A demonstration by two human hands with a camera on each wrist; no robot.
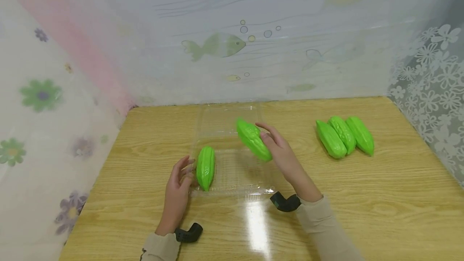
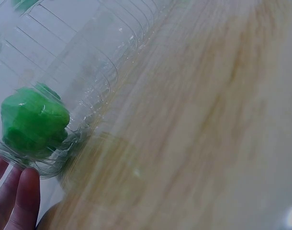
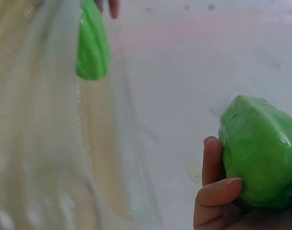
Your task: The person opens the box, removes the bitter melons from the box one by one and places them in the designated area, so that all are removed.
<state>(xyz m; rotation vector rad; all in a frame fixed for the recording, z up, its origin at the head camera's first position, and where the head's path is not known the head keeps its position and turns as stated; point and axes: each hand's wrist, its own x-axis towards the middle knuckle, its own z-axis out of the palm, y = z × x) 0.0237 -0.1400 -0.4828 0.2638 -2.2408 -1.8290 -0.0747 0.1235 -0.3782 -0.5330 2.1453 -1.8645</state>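
Note:
My right hand (image 1: pixel 284 156) grips a bright green, bumpy bitter melon (image 1: pixel 252 138), thumb on one side and fingers on the other. It holds the melon over the right part of a clear plastic clamshell container (image 1: pixel 232 192), whose lid (image 1: pixel 228 116) lies folded back toward the wall. Along the left side inside the container lies another green bitter melon (image 1: pixel 206 168), lengthwise. My left hand (image 1: pixel 177 188) rests by the container's left wall with fingers loosely bent. In the left wrist view, its fingertips (image 2: pixel 28 187) are right at the container's corner, beside the melon seen through the plastic.
Several more green bitter melons (image 1: pixel 340 137) lie side by side on the wooden table (image 1: pixel 384 196) at the right. A patterned wall covering (image 1: pixel 275 63) rises behind the table's back edge. Black curved wrist mounts (image 1: pixel 286 202) stick out from both forearms.

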